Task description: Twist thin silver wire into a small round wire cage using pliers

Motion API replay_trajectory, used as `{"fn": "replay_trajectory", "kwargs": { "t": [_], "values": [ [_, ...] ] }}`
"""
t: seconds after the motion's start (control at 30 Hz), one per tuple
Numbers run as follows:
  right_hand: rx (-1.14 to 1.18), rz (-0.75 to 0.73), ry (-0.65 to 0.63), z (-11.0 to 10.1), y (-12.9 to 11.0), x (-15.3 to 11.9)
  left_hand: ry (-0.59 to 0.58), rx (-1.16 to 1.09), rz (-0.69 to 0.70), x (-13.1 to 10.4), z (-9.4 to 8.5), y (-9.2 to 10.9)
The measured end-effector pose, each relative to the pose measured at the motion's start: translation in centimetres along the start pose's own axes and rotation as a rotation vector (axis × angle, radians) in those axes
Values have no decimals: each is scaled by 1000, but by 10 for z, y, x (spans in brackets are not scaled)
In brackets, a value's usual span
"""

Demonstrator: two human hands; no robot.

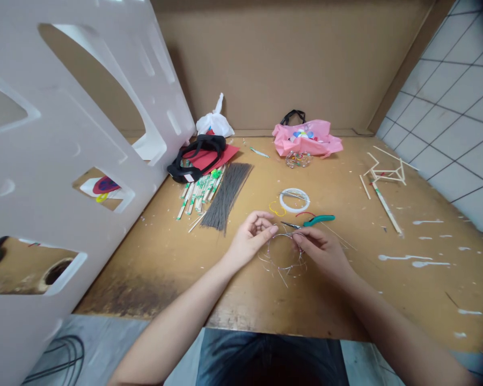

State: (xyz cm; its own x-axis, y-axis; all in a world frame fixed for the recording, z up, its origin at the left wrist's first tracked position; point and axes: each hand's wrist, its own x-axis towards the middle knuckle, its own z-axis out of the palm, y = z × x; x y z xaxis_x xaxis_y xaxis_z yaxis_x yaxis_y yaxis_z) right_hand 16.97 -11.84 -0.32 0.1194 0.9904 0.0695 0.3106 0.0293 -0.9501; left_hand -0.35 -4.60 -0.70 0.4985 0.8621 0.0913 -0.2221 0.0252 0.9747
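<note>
Between my hands is a thin wire ring with loose wire ends sticking out around it. My left hand pinches its upper left part with thumb and forefinger. On the upper right side, the fingertips of my right hand close on the same ring. Just beyond my fingers lie pliers with green handles, jaws pointing left. A white ring-shaped spool rests farther back, with a yellow wire at its left and a red wire by the pliers.
Left of centre lie a bundle of grey wires, paper-wrapped chopsticks and a black strap on red paper. A pink bag and a coiled wire piece sit at the back. A stick frame is at right; a white plastic panel stands left.
</note>
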Motion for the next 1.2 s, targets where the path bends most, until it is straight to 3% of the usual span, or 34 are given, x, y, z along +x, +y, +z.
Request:
{"fn": "replay_trajectory", "kwargs": {
  "t": [0.2, 0.4, 0.47, 0.53, 0.63, 0.7, 0.77, 0.97, 1.2],
  "values": [
    [189, 119, -95, 2, 3, 4, -89, -85, -110, -2, 1, 0],
    [400, 263, -189, 9, 7, 7, -26, -263, -106, -3, 7, -7],
    [386, 277, -169, 9, 9, 8, 24, -296, -125, -1, 6, -9],
    [287, 194, -50, 9, 11, 7, 96, -291, -119, 2, 4, -10],
    [-9, -144, 153, 8, 10, 2, 175, -229, -104, 4, 1, -11],
    [-207, -383, 191, 6, 6, -3, 185, -179, -101, 3, 1, -10],
    [-299, -512, 183, 3, 2, -9, 186, -119, -95, 1, 3, -8],
    [-401, -585, 162, 1, -4, -16, 247, 52, -4, -2, 6, -9],
    [-708, -566, 17, 14, 5, -6, 107, -74, -55, -4, 10, -9]
  ]
}}
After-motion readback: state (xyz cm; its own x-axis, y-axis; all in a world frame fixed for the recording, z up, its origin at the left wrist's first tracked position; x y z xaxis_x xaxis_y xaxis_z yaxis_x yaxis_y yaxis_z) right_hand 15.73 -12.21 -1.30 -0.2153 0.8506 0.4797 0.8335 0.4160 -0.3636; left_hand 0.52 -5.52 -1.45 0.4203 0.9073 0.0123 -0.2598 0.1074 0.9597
